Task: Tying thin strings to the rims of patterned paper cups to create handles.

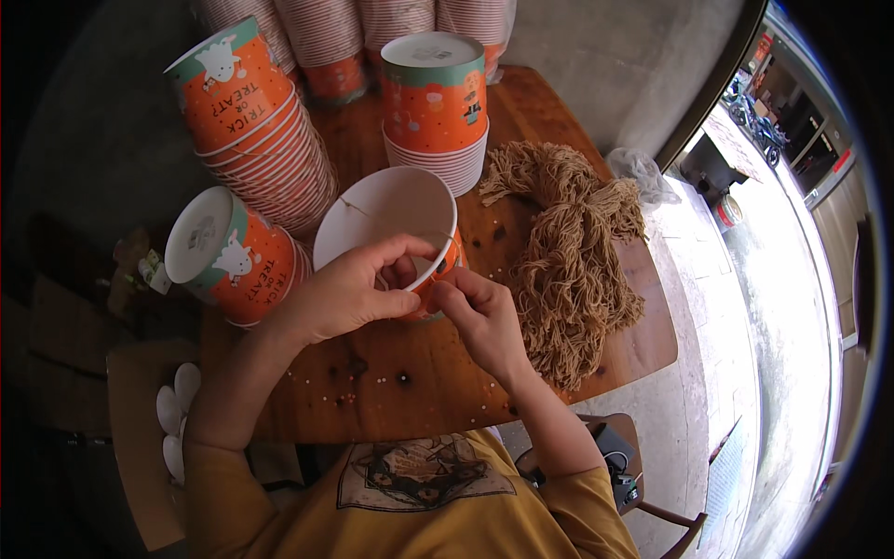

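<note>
White-lined round paper bucket (384, 212) under the fingers, left hand (345, 293) curled over its rim, grip not discernible, right hand (486, 324) fingertips pressed together at outer wall, pinched item hidden, shaggy tan twine bundle (579, 265) laid right of fingers.

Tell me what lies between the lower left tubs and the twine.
In the head view, the open tub lies between the lower left tubs and the twine, with the left hand and right hand at its rim.
</note>
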### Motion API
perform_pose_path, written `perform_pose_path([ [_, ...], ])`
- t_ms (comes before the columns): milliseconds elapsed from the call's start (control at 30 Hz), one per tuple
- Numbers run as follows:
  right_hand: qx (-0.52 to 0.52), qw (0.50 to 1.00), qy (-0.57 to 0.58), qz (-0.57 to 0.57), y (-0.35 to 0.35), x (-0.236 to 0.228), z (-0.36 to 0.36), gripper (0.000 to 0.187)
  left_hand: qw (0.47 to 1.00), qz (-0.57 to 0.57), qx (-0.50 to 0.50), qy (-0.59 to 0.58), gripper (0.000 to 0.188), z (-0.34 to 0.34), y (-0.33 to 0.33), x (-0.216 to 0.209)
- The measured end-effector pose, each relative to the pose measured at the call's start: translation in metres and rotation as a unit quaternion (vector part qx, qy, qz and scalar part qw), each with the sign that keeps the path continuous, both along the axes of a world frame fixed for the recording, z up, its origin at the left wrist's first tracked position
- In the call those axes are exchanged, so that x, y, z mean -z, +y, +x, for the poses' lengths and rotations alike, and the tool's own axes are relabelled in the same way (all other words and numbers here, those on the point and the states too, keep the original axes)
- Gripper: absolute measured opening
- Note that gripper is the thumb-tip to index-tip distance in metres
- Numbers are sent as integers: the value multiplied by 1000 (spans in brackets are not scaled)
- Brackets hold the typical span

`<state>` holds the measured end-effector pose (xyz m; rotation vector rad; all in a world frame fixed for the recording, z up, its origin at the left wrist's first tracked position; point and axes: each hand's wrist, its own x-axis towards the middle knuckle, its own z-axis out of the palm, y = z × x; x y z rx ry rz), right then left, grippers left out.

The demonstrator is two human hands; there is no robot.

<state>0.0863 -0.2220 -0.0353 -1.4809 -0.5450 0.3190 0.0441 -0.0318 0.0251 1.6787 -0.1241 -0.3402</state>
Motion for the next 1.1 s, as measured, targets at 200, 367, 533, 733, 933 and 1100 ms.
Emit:
perform_pose_path([
  [200,3,1000,15,-12,-6,8,2,23,1000,6,17,-1,21,5,-4,4],
  [367,-30,998,-7,-59,-18,19,4,24,984,176,14,-7,11,16,-20,14],
  [533,28,973,-100,-206,-42,-15,4,20,910,327,-34,-252,7,11,-27,26],
  [733,59,970,-169,-165,-35,-29,16,22,887,286,-80,-354,7,13,-34,13],
  [933,3,997,-7,-75,-23,-10,19,14,990,61,-73,-104,21,14,-31,14],
  [1100,-6,1000,22,4,-21,-3,21,12,995,-64,-34,75,36,21,-25,15],
])
